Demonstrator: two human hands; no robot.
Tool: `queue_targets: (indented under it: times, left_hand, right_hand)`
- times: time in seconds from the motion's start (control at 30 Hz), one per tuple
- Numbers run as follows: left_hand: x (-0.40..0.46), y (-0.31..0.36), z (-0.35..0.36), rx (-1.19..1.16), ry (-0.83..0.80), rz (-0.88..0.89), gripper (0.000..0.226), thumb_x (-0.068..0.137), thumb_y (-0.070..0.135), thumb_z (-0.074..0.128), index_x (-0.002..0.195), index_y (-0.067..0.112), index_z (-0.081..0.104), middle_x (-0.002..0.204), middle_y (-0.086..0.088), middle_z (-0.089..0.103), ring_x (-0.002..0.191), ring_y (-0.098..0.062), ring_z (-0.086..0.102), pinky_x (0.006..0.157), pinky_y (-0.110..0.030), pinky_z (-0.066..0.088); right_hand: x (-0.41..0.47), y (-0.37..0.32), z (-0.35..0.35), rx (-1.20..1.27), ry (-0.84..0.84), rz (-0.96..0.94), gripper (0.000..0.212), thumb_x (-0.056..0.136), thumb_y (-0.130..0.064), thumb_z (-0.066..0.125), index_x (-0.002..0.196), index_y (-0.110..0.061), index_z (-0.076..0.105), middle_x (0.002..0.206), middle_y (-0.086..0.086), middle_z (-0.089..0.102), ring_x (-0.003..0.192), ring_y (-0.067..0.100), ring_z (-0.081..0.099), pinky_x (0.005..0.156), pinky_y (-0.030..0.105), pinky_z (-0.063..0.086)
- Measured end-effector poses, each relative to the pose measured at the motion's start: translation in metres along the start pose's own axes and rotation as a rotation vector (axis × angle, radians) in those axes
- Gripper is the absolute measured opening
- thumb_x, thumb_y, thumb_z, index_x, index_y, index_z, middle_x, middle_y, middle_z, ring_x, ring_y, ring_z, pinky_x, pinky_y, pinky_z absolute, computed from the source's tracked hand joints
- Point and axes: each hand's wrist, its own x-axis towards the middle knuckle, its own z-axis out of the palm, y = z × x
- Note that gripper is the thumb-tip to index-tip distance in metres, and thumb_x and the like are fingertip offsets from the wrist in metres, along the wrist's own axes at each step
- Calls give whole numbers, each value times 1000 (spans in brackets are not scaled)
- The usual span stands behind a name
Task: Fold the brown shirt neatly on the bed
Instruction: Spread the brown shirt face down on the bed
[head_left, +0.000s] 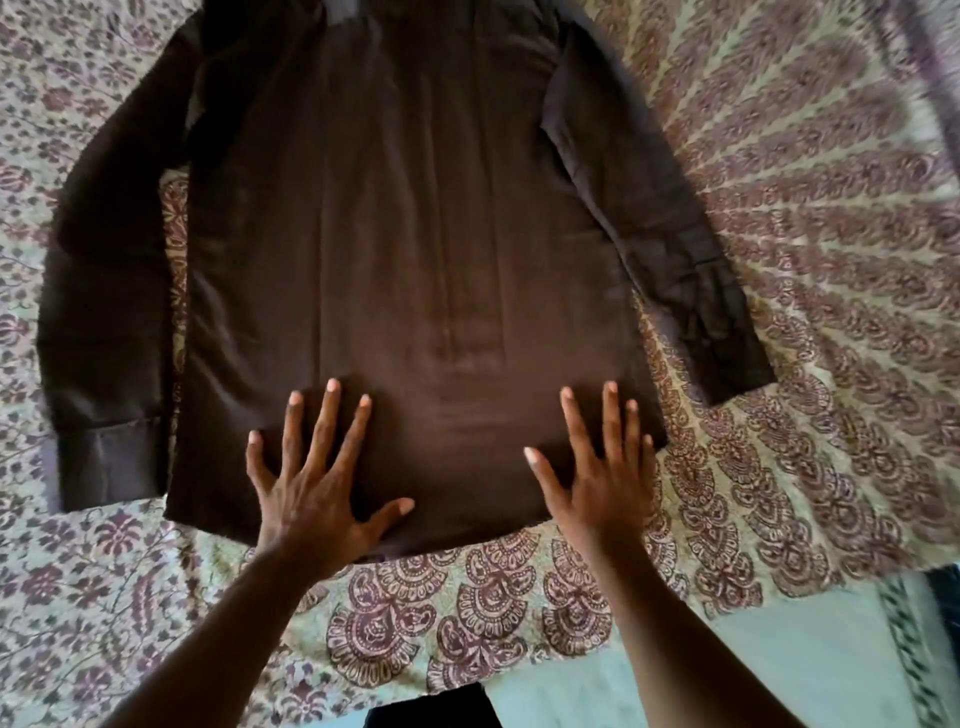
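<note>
Head view, nearest first: two bare forearms reach forward over the patterned bedspread (519, 613), and both hands lie flat on the lower hem area of the brown shirt (415, 234). The left hand (311, 483) has its fingers spread and straight, palm down on the cloth just left of the shirt's centre; the right hand (602, 478) lies the same way close to the shirt's right side edge. Neither hand clasps anything: both are released and pressing, as if smoothing the fabric.

Beyond the hands the shirt lies spread out, apparently back side up, with its hem toward the person and its collar end at the far top edge of the view. Its long axis runs straight away from the person. The left sleeve (104, 312) lies alongside the body with a strip of bedspread showing between them; the right sleeve (675, 249) angles outward, cuff well to the right of the hem.

My judgement is that folding has not yet begun and this is the flattening step. Each sleeve lies outboard of the hand on its own side, and the right hand is nearer to the right side edge than the left hand is to the left one, so a lengthwise fold inward would be taken side by side.
</note>
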Motion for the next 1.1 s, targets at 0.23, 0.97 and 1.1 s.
queue_targets:
  times: [0.23,0.97,1.1]
  left_hand:
    - [10,0,-6,-53,-109,18,136,51,103,45,164,33,16,174,1,0,158,-38,6,109,-77,21]
    - [-20,-18,-1,-217,96,-117,94,85,74,43,164,28,20,174,3,3,160,-28,2,121,-63,20]
    - [-26,-6,4,-263,140,-256,88,87,67,44,163,26,24,174,2,7,160,-27,6,123,-60,16]
  right_hand:
    - [51,-53,-32,84,130,-158,78,103,-64,38,165,-21,19,174,10,4,160,33,5,125,54,18]
    - [26,-53,-6,-47,-51,-392,64,101,-70,34,160,-50,19,174,-1,-3,161,27,4,124,59,16]
    - [10,26,-15,-53,-3,13,72,101,-69,28,164,-35,22,174,7,5,159,35,11,120,62,25]
